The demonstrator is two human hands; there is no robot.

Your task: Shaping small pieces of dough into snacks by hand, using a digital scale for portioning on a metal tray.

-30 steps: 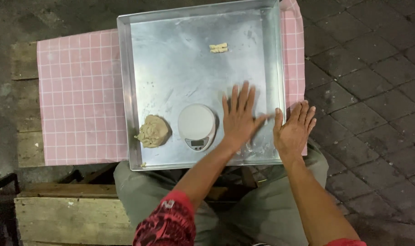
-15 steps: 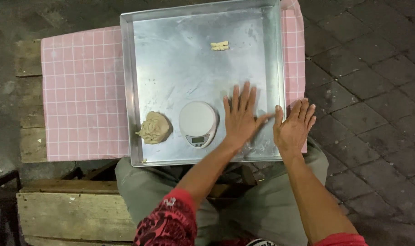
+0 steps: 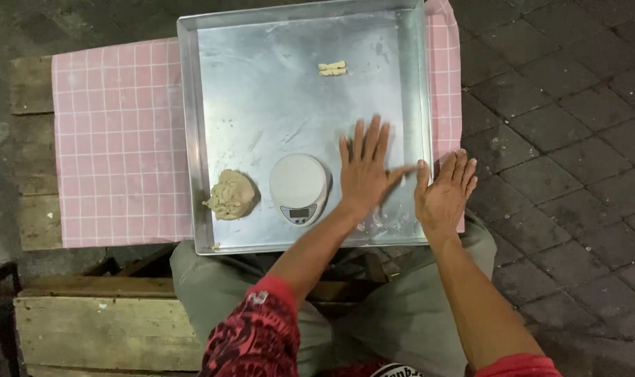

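Observation:
My left hand (image 3: 365,171) lies flat, fingers spread, on the floor of a large square metal tray (image 3: 262,91), just right of a small round white kitchen scale (image 3: 299,187). My right hand (image 3: 444,192) rests open over the tray's right rim, fingers apart, holding nothing. A lump of beige dough (image 3: 231,195) sits at the tray's near left corner, left of the scale. Two short pale dough strips (image 3: 332,68) lie side by side near the tray's far edge.
The tray rests on a pink checked cloth (image 3: 122,139) over a wooden pallet (image 3: 31,91). A wooden crate edge (image 3: 101,328) lies near my knees. Dark paving stones (image 3: 562,105) spread to the right.
Both hands stay in nearly the same place; the view has shifted slightly, and the right hand sits a little farther out over the tray's rim.

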